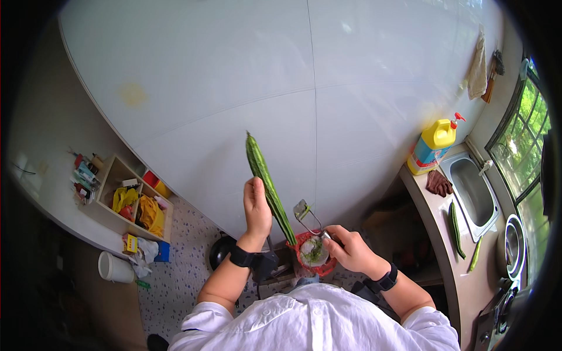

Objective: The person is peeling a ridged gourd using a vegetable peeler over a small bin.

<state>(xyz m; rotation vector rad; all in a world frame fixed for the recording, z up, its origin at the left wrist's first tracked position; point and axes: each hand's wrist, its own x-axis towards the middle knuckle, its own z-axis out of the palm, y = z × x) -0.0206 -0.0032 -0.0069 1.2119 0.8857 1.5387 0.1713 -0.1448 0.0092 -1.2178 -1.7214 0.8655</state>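
Note:
My left hand point(258, 208) grips a long green ridged gourd point(265, 180), held at a tilt with its narrow tip pointing up and away from me. In my right hand point(349, 250) is the handle of a metal peeler point(303, 210), with green peel caught at its head. The peeler is to the right of the gourd, apart from it. Below both hands is a bin with a red plastic bag point(326, 268) over its rim, and green peelings point(312, 250) lie inside it.
On the counter point(467, 289) at right are another dark green gourd point(455, 230), a slim green vegetable point(475, 253), a brown cloth point(438, 183) and a yellow pump jug point(432, 147) beside a steel sink point(474, 188). A wooden shelf box point(105, 193) and a white bucket point(115, 266) are at left.

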